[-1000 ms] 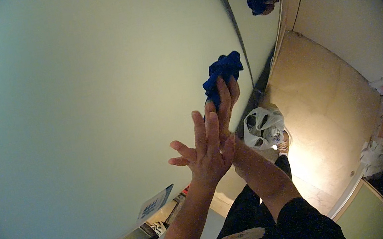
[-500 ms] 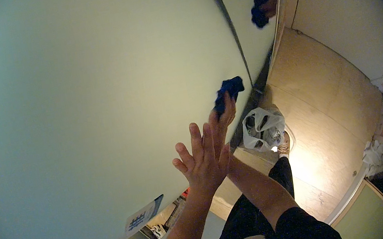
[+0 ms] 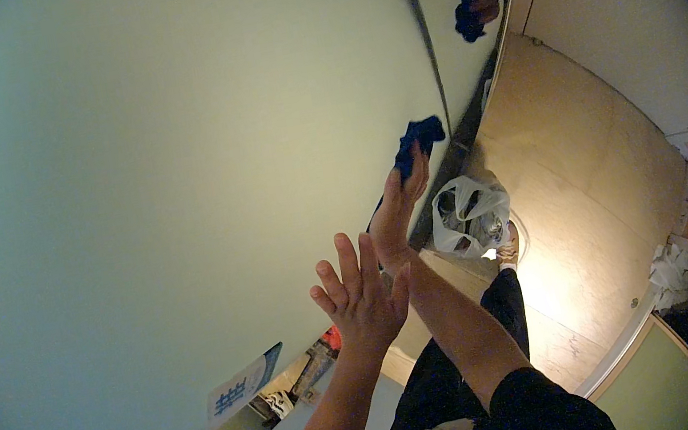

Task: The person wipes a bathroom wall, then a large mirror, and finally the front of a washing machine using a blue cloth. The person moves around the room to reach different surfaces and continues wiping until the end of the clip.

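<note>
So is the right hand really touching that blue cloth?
Touching. The head view shows the right hand holding the blue cloth, its fingers lying directly over the fabric with no gap between.

A hand could pass across the wide pale panel (image 3: 170, 197) left of and above the left grip (image 3: 361, 298), while right of the right grip (image 3: 399, 202) a white plastic bag (image 3: 471, 220) obstructs the floor (image 3: 575, 169)

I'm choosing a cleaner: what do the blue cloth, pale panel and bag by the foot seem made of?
Blue cloth: matte fabric, fibre unclear; it crumples softly. Pale panel: perhaps painted or laminated, smooth with soft sheen. Bag: probably thin plastic, translucent; contents show through.
</note>
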The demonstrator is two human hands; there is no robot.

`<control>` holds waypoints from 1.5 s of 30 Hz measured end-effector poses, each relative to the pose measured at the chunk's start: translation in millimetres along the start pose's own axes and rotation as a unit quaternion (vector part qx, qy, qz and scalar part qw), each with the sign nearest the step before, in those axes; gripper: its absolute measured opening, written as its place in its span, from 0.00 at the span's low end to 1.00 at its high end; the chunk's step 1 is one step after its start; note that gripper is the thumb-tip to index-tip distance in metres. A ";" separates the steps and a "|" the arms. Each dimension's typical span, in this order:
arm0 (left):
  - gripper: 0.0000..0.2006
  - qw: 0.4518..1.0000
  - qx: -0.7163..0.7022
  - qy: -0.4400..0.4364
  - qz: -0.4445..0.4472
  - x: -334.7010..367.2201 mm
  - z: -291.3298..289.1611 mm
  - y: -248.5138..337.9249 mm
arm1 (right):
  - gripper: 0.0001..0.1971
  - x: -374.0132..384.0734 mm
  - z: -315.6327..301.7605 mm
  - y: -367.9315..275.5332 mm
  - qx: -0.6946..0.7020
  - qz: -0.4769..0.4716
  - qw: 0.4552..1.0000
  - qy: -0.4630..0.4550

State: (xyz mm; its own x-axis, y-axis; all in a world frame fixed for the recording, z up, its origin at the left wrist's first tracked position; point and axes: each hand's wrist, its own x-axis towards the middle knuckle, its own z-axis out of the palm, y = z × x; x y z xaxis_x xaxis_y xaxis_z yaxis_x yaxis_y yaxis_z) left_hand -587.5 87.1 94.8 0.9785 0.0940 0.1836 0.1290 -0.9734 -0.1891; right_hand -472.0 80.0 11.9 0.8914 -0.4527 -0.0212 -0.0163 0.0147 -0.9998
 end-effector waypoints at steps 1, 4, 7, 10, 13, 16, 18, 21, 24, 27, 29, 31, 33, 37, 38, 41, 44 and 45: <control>0.37 1.000 0.004 -0.008 0.003 -4.7 -0.4 -2.4 | 0.23 -18.8 -0.5 1.2 -0.003 -0.001 1.000 -0.004; 0.35 1.000 -0.007 -0.020 -0.004 -15.1 -1.8 -7.5 | 0.23 -66.5 0.4 -2.6 -0.007 -0.019 1.000 -0.020; 0.32 0.997 -0.069 -0.011 -0.018 -19.9 -6.4 -10.1 | 0.23 -85.8 2.9 -10.9 -0.018 -0.154 0.988 -0.014; 0.32 0.993 -0.116 0.006 -0.014 -23.6 -9.8 -22.0 | 0.22 -74.0 7.2 -25.0 -0.021 -0.314 0.949 -0.005; 0.32 0.992 -0.126 0.004 -0.007 -33.5 -12.4 -29.5 | 0.22 -48.9 10.5 -21.9 -0.022 -0.354 0.935 0.019; 0.34 0.993 -0.118 -0.024 0.000 -40.2 -6.4 -37.2 | 0.22 -36.6 15.5 -14.3 0.040 -0.166 0.985 0.015; 0.33 0.991 -0.133 -0.010 0.004 -49.8 -3.7 -42.6 | 0.24 -42.2 11.9 4.6 0.051 -0.049 0.998 0.001; 0.31 0.992 -0.127 -0.007 0.004 -63.9 -4.0 -51.9 | 0.23 -76.4 6.3 19.2 -0.046 -0.026 0.998 -0.037; 0.29 0.992 -0.123 0.015 0.017 -69.5 -3.3 -58.7 | 0.25 -133.1 10.5 45.9 -0.054 -0.103 0.993 -0.028; 0.27 0.987 -0.162 0.013 0.021 -67.6 -7.0 -62.2 | 0.25 -153.8 12.4 41.0 -0.067 -0.211 0.975 -0.026; 0.26 0.980 -0.187 0.048 0.045 -65.7 -2.6 -68.1 | 0.25 -160.9 13.2 26.4 -0.069 -0.263 0.962 -0.027; 0.26 0.976 -0.200 0.068 0.058 -67.0 5.2 -70.7 | 0.24 -152.5 9.4 3.7 -0.057 -0.268 0.961 -0.029; 0.26 0.977 -0.192 0.067 0.065 -69.1 11.3 -71.4 | 0.22 -137.6 4.2 -21.4 -0.026 -0.220 0.975 -0.028; 0.25 0.994 -0.082 0.018 0.069 -68.6 12.0 -65.0 | 0.21 -134.1 9.3 40.7 -0.038 -0.152 0.988 0.000; 0.25 0.995 -0.066 0.016 0.071 -67.0 15.2 -64.0 | 0.22 -127.8 4.3 42.1 -0.050 -0.120 0.991 -0.025; 0.24 0.997 -0.032 0.020 0.069 -62.7 25.9 -59.4 | 0.23 -139.0 0.1 61.3 0.023 0.142 0.990 -0.011; 0.24 0.995 -0.057 0.036 0.067 -62.2 19.8 -56.2 | 0.23 -187.6 -8.1 63.1 -0.008 0.082 0.995 -0.055; 0.24 0.994 -0.077 0.044 0.067 -60.8 20.4 -53.3 | 0.23 -199.7 -12.5 57.3 -0.016 0.019 0.997 -0.072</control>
State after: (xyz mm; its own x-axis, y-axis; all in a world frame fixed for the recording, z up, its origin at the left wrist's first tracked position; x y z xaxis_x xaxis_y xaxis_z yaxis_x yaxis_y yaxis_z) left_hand -650.6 137.6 74.0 0.9663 -0.0515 0.2522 -0.0348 -0.9969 -0.0700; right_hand -656.6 160.1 -41.2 0.9456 -0.3199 -0.0597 -0.0629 0.0005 -0.9980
